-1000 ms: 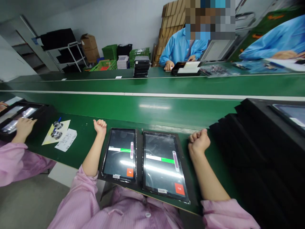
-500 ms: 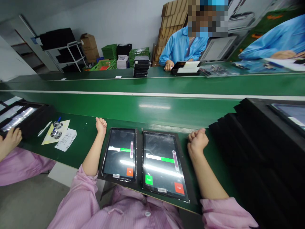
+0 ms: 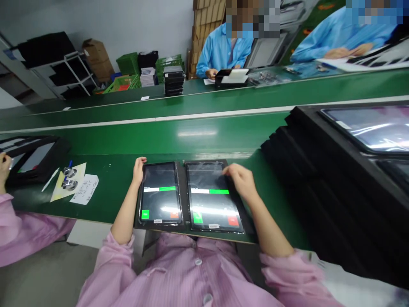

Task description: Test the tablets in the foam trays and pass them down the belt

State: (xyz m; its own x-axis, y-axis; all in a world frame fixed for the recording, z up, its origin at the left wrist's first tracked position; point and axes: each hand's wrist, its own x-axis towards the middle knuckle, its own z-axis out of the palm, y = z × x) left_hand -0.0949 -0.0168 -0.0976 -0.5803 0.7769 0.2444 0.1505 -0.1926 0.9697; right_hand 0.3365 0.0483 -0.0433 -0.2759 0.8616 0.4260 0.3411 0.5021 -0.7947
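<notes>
Two black tablets lie side by side in a black tray (image 3: 183,194) at the near edge of the green bench. The left tablet (image 3: 159,200) and the right tablet (image 3: 209,204) each show a white and green bar, a green button and a red button. My left hand (image 3: 138,169) rests against the left tablet's top left corner, its fingers loosely curled there. My right hand (image 3: 242,181) lies over the right tablet's upper right part, fingers spread, fingertips touching the screen. Neither hand holds anything.
A tall stack of black trays (image 3: 319,183) fills the right side, with a tablet (image 3: 373,125) on top. To the left lie paper notes with small metal parts (image 3: 68,181), then a co-worker's hand (image 3: 4,164) at another tray (image 3: 35,155). Beyond runs a green conveyor (image 3: 191,132); people in blue work opposite.
Both fists have opened: my right hand moved left onto the right tablet, my left hand onto the left tablet's corner. Green buttons appeared on both screens. The view shifted left and down.
</notes>
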